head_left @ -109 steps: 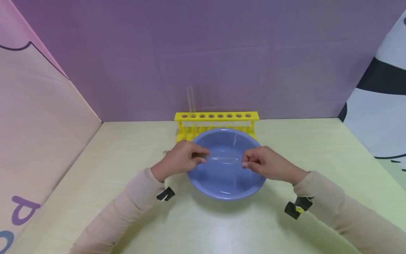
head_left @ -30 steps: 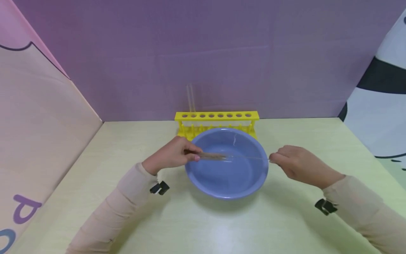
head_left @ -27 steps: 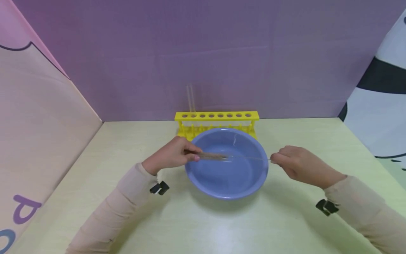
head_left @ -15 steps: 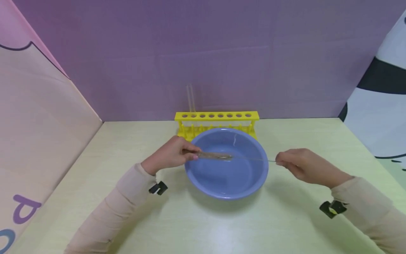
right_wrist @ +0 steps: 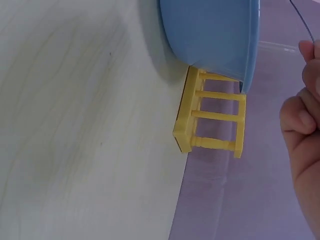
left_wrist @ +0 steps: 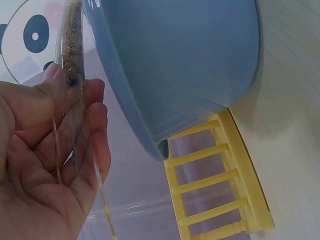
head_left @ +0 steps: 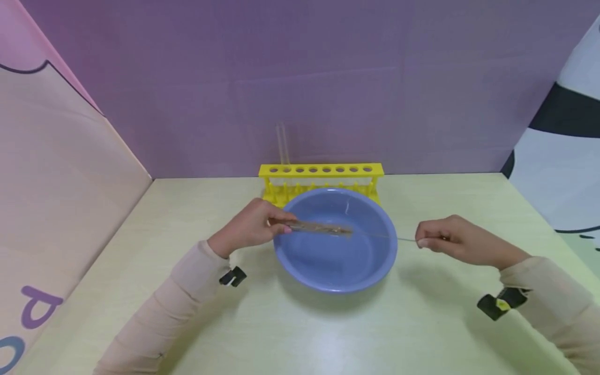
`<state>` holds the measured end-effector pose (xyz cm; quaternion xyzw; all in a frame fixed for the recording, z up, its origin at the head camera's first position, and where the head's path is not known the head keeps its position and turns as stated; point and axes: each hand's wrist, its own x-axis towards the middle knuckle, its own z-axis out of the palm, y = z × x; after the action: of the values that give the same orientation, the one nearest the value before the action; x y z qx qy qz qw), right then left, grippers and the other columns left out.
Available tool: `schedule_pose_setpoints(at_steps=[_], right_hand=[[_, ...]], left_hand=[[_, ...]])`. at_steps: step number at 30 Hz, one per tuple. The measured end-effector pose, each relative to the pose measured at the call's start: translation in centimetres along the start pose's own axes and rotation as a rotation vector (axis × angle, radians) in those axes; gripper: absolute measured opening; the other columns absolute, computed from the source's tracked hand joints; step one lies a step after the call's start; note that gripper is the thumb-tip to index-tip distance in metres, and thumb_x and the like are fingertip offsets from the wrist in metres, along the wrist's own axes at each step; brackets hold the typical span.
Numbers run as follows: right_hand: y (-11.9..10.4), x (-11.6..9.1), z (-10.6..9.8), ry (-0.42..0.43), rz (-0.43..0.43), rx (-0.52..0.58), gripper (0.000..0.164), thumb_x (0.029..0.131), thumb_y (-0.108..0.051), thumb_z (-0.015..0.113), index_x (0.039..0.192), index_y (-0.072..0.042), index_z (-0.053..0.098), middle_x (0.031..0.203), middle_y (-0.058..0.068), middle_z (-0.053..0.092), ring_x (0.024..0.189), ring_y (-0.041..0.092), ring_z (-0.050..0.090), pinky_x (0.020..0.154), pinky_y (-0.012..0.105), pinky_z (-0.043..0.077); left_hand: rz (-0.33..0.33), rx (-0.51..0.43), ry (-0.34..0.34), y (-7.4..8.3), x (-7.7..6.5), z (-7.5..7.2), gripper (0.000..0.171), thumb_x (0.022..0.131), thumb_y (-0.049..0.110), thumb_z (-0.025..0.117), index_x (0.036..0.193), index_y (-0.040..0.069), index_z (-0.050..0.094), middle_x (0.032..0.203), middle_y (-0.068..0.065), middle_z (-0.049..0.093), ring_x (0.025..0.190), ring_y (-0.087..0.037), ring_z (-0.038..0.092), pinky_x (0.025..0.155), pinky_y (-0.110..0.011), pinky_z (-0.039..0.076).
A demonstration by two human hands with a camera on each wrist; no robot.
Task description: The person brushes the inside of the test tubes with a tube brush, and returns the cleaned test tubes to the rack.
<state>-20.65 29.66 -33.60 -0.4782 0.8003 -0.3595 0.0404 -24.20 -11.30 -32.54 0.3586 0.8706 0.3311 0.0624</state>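
Note:
My left hand (head_left: pixel 253 224) grips a clear glass test tube (left_wrist: pixel 70 37) between thumb and fingers, holding it roughly level over the blue basin (head_left: pixel 335 284). Brown bristles of a test tube brush (head_left: pixel 323 228) show at the right part of the tube, and in the left wrist view they fill the glass above my thumb. From there the brush's thin wire handle (head_left: pixel 407 239) runs right across the basin's rim. My right hand (head_left: pixel 457 239) pinches the end of that wire to the right of the basin, and only part of this hand shows in the right wrist view.
Behind the basin stands a yellow test tube rack (head_left: pixel 321 170), its lower front partly hidden by the basin. Another clear test tube (head_left: pixel 283 146) stands upright in its left end. A purple backdrop (head_left: pixel 323 88) rises behind the pale table (head_left: pixel 197 203).
First both hands were over the basin with no bristles showing. Bristles then appeared, and over the last second my right hand has moved right, the bristles sliding right with it.

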Motion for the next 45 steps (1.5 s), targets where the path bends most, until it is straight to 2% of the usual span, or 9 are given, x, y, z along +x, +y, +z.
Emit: schedule_pose_setpoints(at_steps=[5,10,17,24,27,32,39,42,45], right_hand=[[0.4,-0.4,-0.6,-0.071,0.070,0.182,0.034,0.089,0.016,0.048,0.092,-0.016,0.056,0.062,0.003,0.040,0.051,0.012,0.037,0.046,0.023,0.036],[0.6,-0.5,-1.2,-0.124,0.102,0.329,0.032,0.091,0.017,0.041,0.093,-0.011,0.056,0.058,0.007,0.034,0.048,0.019,0.033,0.042,0.027,0.033],[0.7,-0.5,-1.6,-0.179,0.166,0.403,0.030,0.094,0.014,0.037,0.091,-0.009,0.055,0.058,0.009,0.034,0.049,0.026,0.033,0.047,0.033,0.035],[1.7,-0.8,-1.6,-0.235,0.088,0.518,0.032,0.093,0.019,0.029,0.089,-0.004,0.052,0.058,0.008,0.032,0.047,0.024,0.031,0.045,0.035,0.032],[1.9,-0.8,-1.6,-0.249,0.080,0.543,0.032,0.093,0.019,0.027,0.089,-0.002,0.051,0.057,0.008,0.031,0.047,0.023,0.030,0.045,0.035,0.031],[1.8,-1.1,-1.9,-0.242,0.085,0.509,0.032,0.092,0.019,0.028,0.088,-0.003,0.051,0.058,0.008,0.032,0.047,0.022,0.031,0.045,0.034,0.031],[1.4,-1.3,-1.5,-0.193,0.078,0.394,0.033,0.091,0.020,0.035,0.093,-0.007,0.054,0.059,0.007,0.035,0.049,0.021,0.034,0.044,0.032,0.033],[1.0,-1.3,-1.2,-0.146,0.083,0.309,0.033,0.090,0.019,0.040,0.093,-0.010,0.054,0.058,0.005,0.036,0.047,0.018,0.033,0.042,0.028,0.033],[0.6,-1.4,-0.9,-0.074,0.070,0.160,0.034,0.088,0.018,0.047,0.093,-0.014,0.055,0.057,0.001,0.038,0.045,0.008,0.032,0.041,0.021,0.032]], left_hand=[[0.019,-0.005,0.021,0.3,-0.1,-0.1,0.025,0.084,0.002,0.068,0.109,0.001,0.070,0.101,-0.008,0.071,0.069,-0.014,0.064,0.052,-0.022,0.045],[0.069,0.039,0.050,0.4,-0.1,-0.2,0.025,0.084,0.005,0.069,0.109,0.001,0.070,0.103,-0.009,0.071,0.075,-0.011,0.066,0.055,-0.022,0.047],[0.098,0.076,0.058,0.3,-0.3,-0.4,0.025,0.085,0.008,0.070,0.109,0.002,0.070,0.104,-0.008,0.071,0.080,-0.010,0.066,0.061,-0.023,0.050],[0.113,0.102,0.063,0.1,-0.4,-0.4,0.026,0.084,0.009,0.070,0.109,0.004,0.070,0.102,-0.006,0.071,0.083,-0.012,0.068,0.065,-0.023,0.051],[0.112,0.112,0.067,0.0,-0.5,-0.4,0.027,0.084,0.010,0.071,0.110,0.005,0.070,0.101,-0.005,0.071,0.082,-0.011,0.068,0.064,-0.023,0.051],[0.111,0.109,0.070,-0.1,-0.6,-0.5,0.027,0.083,0.010,0.072,0.109,0.005,0.071,0.101,-0.005,0.072,0.079,-0.011,0.067,0.061,-0.023,0.050],[0.068,0.044,0.042,-0.5,-0.9,-0.8,0.028,0.084,0.004,0.069,0.112,0.003,0.069,0.103,-0.007,0.071,0.082,-0.011,0.068,0.066,-0.022,0.053],[0.043,0.027,0.039,-0.7,-1.0,-0.8,0.027,0.084,0.003,0.069,0.112,0.003,0.069,0.102,-0.007,0.071,0.082,-0.011,0.068,0.066,-0.023,0.053],[0.031,0.027,0.038,-0.8,-1.0,-1.0,0.027,0.084,0.005,0.069,0.111,0.003,0.069,0.103,-0.007,0.071,0.081,-0.012,0.067,0.065,-0.023,0.053]])
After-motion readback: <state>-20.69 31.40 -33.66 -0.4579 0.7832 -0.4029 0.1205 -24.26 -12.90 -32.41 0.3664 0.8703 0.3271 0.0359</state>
